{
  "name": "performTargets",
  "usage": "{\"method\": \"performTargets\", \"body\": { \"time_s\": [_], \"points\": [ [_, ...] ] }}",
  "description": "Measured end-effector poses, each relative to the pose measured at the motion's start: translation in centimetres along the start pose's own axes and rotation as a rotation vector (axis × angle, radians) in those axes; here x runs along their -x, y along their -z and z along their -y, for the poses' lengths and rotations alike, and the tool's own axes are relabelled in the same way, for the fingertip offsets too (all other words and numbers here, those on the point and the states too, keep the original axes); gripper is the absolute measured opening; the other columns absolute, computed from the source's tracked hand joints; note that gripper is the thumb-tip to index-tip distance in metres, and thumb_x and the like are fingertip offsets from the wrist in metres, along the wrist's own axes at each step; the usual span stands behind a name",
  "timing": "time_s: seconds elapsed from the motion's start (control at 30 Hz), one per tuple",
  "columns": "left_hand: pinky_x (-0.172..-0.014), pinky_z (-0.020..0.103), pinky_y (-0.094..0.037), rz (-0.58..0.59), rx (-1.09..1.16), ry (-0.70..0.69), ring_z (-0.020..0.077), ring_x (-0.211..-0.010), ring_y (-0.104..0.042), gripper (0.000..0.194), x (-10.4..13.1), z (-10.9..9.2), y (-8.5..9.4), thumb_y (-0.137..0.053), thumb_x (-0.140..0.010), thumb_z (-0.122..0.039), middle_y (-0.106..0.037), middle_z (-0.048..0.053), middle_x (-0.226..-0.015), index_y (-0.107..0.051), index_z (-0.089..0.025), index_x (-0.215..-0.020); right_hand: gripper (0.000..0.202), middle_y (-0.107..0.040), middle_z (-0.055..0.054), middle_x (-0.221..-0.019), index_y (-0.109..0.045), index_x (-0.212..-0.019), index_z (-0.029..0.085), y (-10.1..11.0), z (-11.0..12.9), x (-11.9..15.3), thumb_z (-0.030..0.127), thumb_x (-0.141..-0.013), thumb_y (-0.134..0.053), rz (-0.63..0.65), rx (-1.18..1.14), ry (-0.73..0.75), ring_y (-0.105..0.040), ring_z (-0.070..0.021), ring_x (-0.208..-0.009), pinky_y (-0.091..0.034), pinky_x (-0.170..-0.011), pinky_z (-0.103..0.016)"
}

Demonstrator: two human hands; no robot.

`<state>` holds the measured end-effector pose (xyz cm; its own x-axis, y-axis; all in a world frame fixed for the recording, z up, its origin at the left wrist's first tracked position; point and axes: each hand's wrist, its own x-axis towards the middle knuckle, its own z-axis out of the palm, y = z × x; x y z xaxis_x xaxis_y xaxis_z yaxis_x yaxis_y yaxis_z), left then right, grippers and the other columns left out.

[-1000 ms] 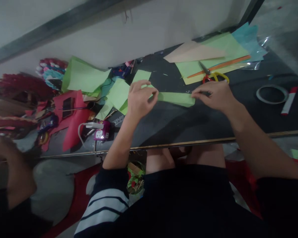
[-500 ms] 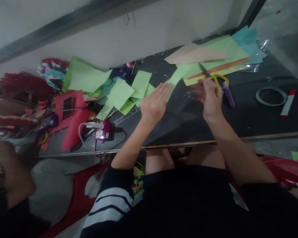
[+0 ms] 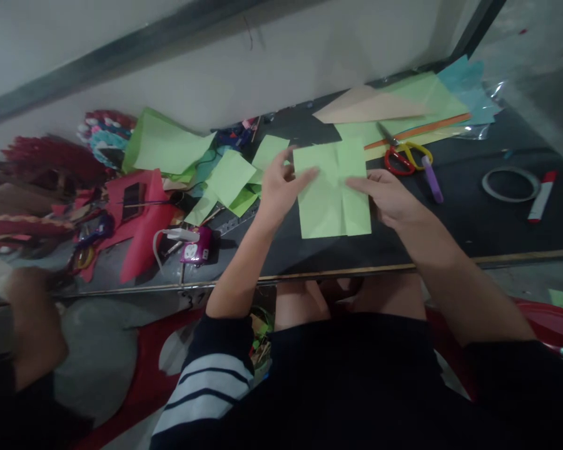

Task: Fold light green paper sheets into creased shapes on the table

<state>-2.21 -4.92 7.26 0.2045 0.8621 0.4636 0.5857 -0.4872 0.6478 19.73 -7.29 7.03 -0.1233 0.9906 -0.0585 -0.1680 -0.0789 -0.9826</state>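
A light green paper sheet [image 3: 319, 203] with a vertical crease is held up over the dark table, between both hands. My left hand [image 3: 281, 184] grips its left edge, thumb on the front face and fingers partly behind. On the other side, my right hand [image 3: 388, 195] pinches the right edge, its thumb on the front. Red-handled scissors [image 3: 398, 161] and yellow-handled scissors [image 3: 417, 153] lie just beyond my right hand, beside a purple-handled tool [image 3: 432, 180]. More green paper squares [image 3: 231, 177] rest on the table to the left.
Green, peach and blue sheets [image 3: 375, 105] lie at the back. A tape roll [image 3: 510, 185] and a red-and-white marker [image 3: 542, 196] are at the right. Left stand a purple power adapter [image 3: 197, 245], red paper [image 3: 143, 250] and another person's hand [image 3: 25, 284].
My hands have come to a green sheet that is now raised and spread between them. The left hand has turned from flat to gripping. The red scissor handles are now uncovered.
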Motion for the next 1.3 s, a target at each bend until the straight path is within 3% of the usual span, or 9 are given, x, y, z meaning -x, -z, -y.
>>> {"method": "performTargets", "body": {
  "time_s": [0.13,0.23,0.4,0.53,0.67,0.9,0.97,1.13,1.3],
  "points": [
    [-0.068,0.032,-0.065,0.078,0.206,0.105,0.0216,-0.084,-0.079,0.027,0.2,-0.4,0.2,-0.069,-0.102,-0.045,-0.083,0.008,-0.094,-0.076,-0.019,-0.104,0.03,-0.077,-0.001,-0.07,-0.077,-0.072,0.025,-0.2,0.1,-0.7,0.048,-0.072,-0.096,-0.068,-0.001,0.035,-0.08,-0.0249,-0.076,-0.068,-0.069,-0.037],
    [-0.058,0.031,-0.059,0.135,0.205,0.129,0.0194,-0.068,-0.073,0.026,1.3,-0.7,0.2,-0.074,-0.099,-0.044,-0.078,0.005,-0.077,-0.077,-0.019,-0.097,0.031,-0.077,0.0,-0.068,-0.075,-0.066,0.024,0.1,0.5,-1.3,0.042,-0.067,-0.1,-0.061,0.023,0.044,-0.078,-0.023,-0.071,-0.067,-0.064,-0.035],
    [-0.062,0.033,-0.061,0.243,0.16,0.079,0.0211,-0.071,-0.073,0.037,1.8,0.2,0.8,-0.069,-0.102,-0.055,-0.075,0.007,-0.073,-0.076,-0.019,-0.098,0.025,-0.077,0.0,-0.068,-0.077,-0.064,0.023,0.1,1.7,-1.5,0.032,-0.071,-0.1,-0.024,0.06,0.023,-0.074,-0.0188,-0.063,-0.064,-0.059,-0.032],
    [-0.066,0.032,-0.064,0.438,0.321,0.298,0.0242,-0.083,-0.08,0.054,0.1,1.4,2.2,-0.054,-0.105,-0.066,-0.083,0.015,-0.092,-0.078,-0.018,-0.101,0.022,-0.077,-0.002,-0.068,-0.077,-0.064,0.021,-0.2,2.3,-2.5,0.023,-0.076,-0.095,-0.001,0.108,0.031,-0.068,-0.0165,-0.057,-0.058,-0.057,-0.031],
    [-0.072,0.028,-0.062,0.322,0.263,0.358,0.0233,-0.101,-0.08,0.054,-2.2,1.1,3.0,-0.056,-0.102,-0.065,-0.083,0.015,-0.121,-0.078,-0.018,-0.12,0.031,-0.064,0.001,-0.056,-0.07,-0.058,0.019,0.0,2.7,-4.0,0.023,-0.079,-0.093,0.089,0.35,0.05,-0.058,-0.0143,-0.054,-0.047,-0.052,-0.029],
    [-0.059,0.025,-0.043,0.325,0.225,0.294,0.0114,-0.061,-0.055,0.033,-3.9,-0.6,1.1,-0.084,-0.084,-0.047,-0.069,0.002,-0.067,-0.076,-0.017,-0.075,0.055,-0.029,0.007,-0.051,-0.043,-0.05,0.02,-0.2,3.6,-5.0,0.03,-0.086,-0.084,0.207,0.847,0.224,-0.026,-0.0071,-0.054,-0.019,-0.051,-0.029],
    [-0.057,0.026,-0.038,0.296,0.25,0.295,0.0102,-0.057,-0.048,0.029,-3.8,-0.4,0.5,-0.082,-0.086,-0.04,-0.063,0.0,-0.061,-0.073,-0.017,-0.07,0.055,-0.031,0.006,-0.052,-0.044,-0.051,0.02,-0.1,3.5,-5.1,0.036,-0.086,-0.083,0.199,0.869,0.238,-0.027,-0.0078,-0.055,-0.021,-0.053,-0.029],
    [-0.055,0.027,-0.029,0.247,0.199,0.296,0.0087,-0.054,-0.036,0.034,-3.6,0.9,-0.4,-0.074,-0.09,-0.027,-0.047,-0.004,-0.052,-0.064,-0.018,-0.059,0.034,-0.054,0.002,-0.058,-0.074,-0.071,0.017,0.7,2.7,-6.2,0.046,-0.074,-0.093,0.235,0.824,0.154,-0.049,-0.014,-0.061,-0.034,-0.057,-0.029],
    [-0.058,0.028,-0.034,0.403,0.245,0.376,0.0097,-0.052,-0.042,0.044,-3.9,2.0,-1.2,-0.07,-0.096,-0.032,-0.048,-0.003,-0.051,-0.059,-0.019,-0.055,0.023,-0.071,-0.001,-0.068,-0.085,-0.087,0.017,1.0,2.2,-7.4,0.035,-0.072,-0.09,0.347,0.849,-0.025,-0.061,-0.0171,-0.066,-0.043,-0.06,-0.029]
  ]
}}
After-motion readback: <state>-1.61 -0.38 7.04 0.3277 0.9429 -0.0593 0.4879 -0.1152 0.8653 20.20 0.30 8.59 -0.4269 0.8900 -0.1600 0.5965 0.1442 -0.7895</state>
